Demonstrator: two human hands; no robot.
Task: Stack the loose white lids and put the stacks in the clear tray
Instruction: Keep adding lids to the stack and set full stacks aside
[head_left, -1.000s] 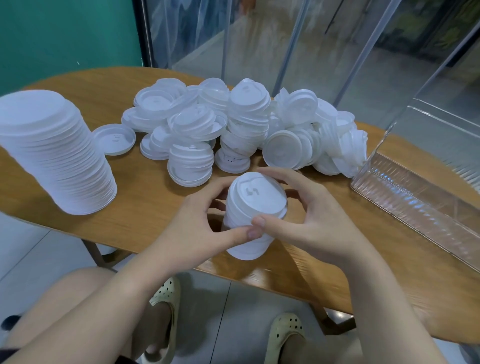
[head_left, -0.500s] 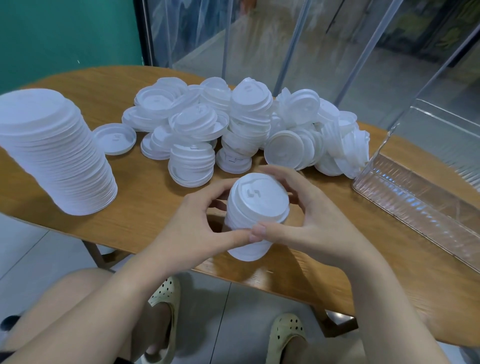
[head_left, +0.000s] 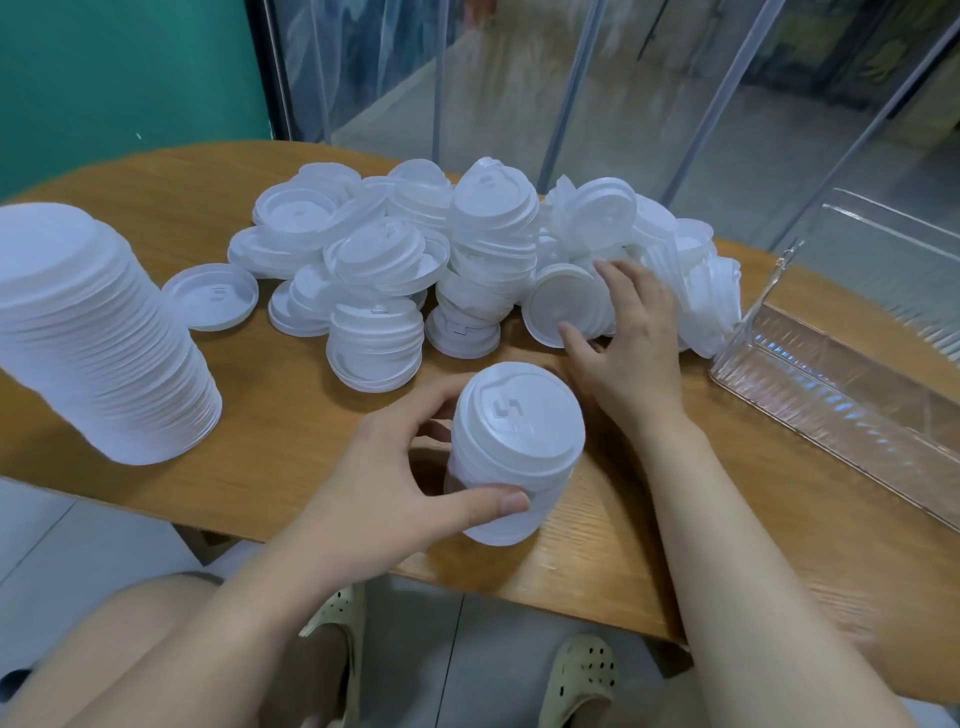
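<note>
Gripping the small stack of lids near the table's front edge, the left hand curls round it; the right hand, fingers relaxed, touches the loose pile beside the clear tray.

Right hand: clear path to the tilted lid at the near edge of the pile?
Probably yes. The right hand is open, already at the pile, its thumb touching or nearly touching that tilted lid. Nothing lies between them. The left hand holds the small stack nearer the table edge, out of the way.
</note>
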